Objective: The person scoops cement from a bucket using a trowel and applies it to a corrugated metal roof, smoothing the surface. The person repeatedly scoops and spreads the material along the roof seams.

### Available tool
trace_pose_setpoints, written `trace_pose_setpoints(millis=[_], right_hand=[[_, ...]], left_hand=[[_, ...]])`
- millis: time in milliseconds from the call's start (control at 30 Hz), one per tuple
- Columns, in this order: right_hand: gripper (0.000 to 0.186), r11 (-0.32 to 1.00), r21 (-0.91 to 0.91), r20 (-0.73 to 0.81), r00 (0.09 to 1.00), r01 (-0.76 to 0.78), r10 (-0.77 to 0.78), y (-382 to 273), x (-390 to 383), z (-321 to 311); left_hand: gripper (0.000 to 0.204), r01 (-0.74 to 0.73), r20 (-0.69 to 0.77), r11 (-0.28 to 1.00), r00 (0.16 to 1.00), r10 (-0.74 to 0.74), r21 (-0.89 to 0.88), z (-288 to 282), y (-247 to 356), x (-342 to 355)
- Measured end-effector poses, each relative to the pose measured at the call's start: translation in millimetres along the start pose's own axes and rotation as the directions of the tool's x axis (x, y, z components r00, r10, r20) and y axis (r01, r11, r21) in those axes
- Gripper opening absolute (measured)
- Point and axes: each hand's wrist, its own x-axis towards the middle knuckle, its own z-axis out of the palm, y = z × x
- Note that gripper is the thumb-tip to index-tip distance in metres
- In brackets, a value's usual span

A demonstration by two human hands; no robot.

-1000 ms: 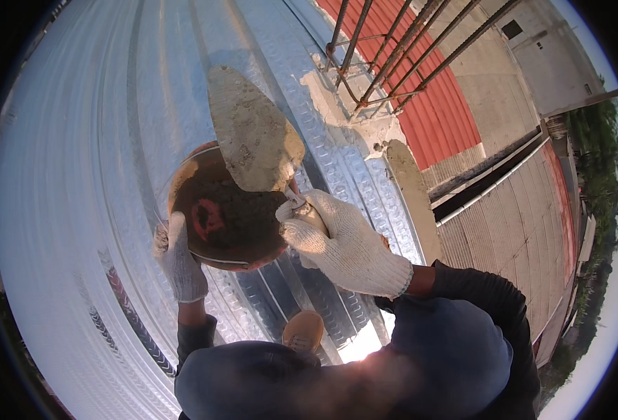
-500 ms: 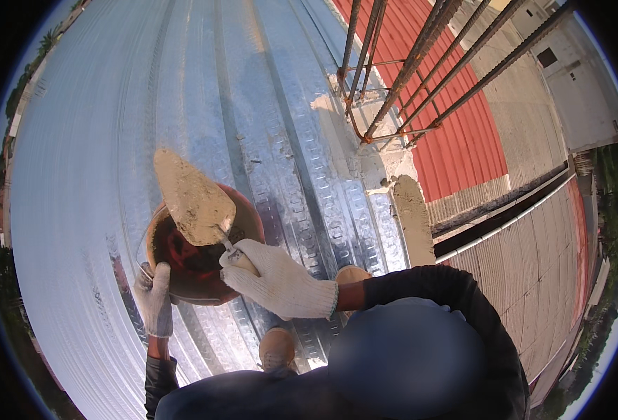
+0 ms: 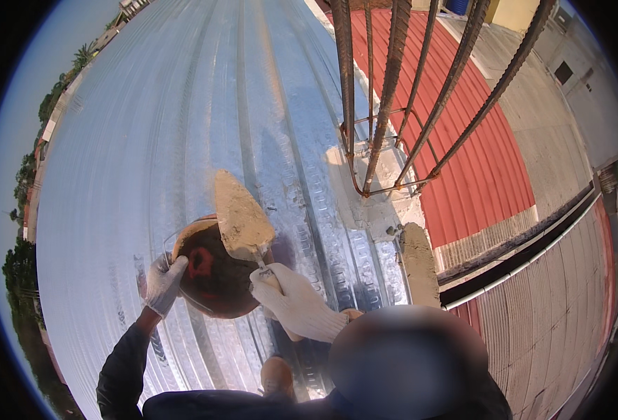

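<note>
My left hand (image 3: 163, 283), in a white knit glove, grips the left rim of a round bucket (image 3: 218, 308), its thumb over the edge. Inside, the bucket is dark with a reddish patch and smeared mortar on its wall. My gloved right hand (image 3: 298, 299) is closed round the pale handle of a pointed trowel (image 3: 240, 215). Grey-brown mortar coats the trowel's blade, which is over the bucket's right side, tip pointing away from me. Whether the bucket rests on the metal sheeting or is held above it, I cannot tell.
Ribbed shiny metal sheeting (image 3: 141, 175) spreads underfoot and ahead. Upright rusty rebars (image 3: 386, 98), tied by a stirrup, rise from a mortar-smeared base (image 3: 393, 210) ahead right. A mortar strip (image 3: 419, 266) runs along the right edge, past which lie lower red roofing (image 3: 456, 154) and a gap.
The trowel has shifted right relative to the bucket, from over its middle to its right side. The bucket has come nearer the rebars, still held by my left hand. My view has tilted upward.
</note>
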Motion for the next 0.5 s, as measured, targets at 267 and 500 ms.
trace_pose_setpoints(millis=[267,500], right_hand=[[0.041,0.997,0.002,-0.018,0.996,-0.082,0.082,18.7,-2.7,-11.3],[0.031,0.75,-0.647,0.096,0.991,0.137,-0.099,28.2,-4.8,-21.8]], left_hand=[[0.032,-0.148,-0.057,0.989,0.987,0.149,0.022,20.9,25.0,18.0],[0.044,-0.108,-0.048,0.993,0.993,0.106,-0.05,10.0,0.6,25.9]])
